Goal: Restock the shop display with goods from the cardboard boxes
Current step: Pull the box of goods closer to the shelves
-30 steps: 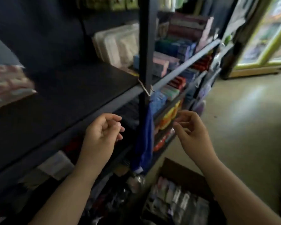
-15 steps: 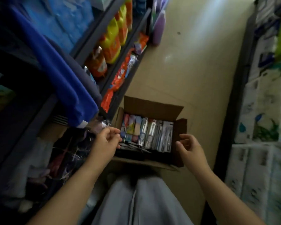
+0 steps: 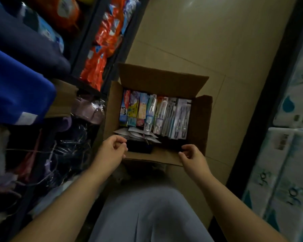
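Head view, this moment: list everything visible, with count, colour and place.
box: one, brown, open on the floor.
toothpaste cartons: several, multicoloured, box's left side.
toothbrush packs: several, pale, box's right side.
orange packets: many, low shelf at left.
blue cloth: one, hanging at left.
paper packs: stacked, white, at right.
floor: beige tiles.
left hand: empty, fingers loosely curled, over box's near edge.
right hand: empty, likewise.

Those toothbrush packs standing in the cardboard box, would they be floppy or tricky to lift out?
The toothbrush packs look like flat carded blister packs, so probably fairly stiff and light. Their glossy fronts may be a bit slippery. They stand packed edge to edge in the cardboard box, so neighbours might tip once one leaves.
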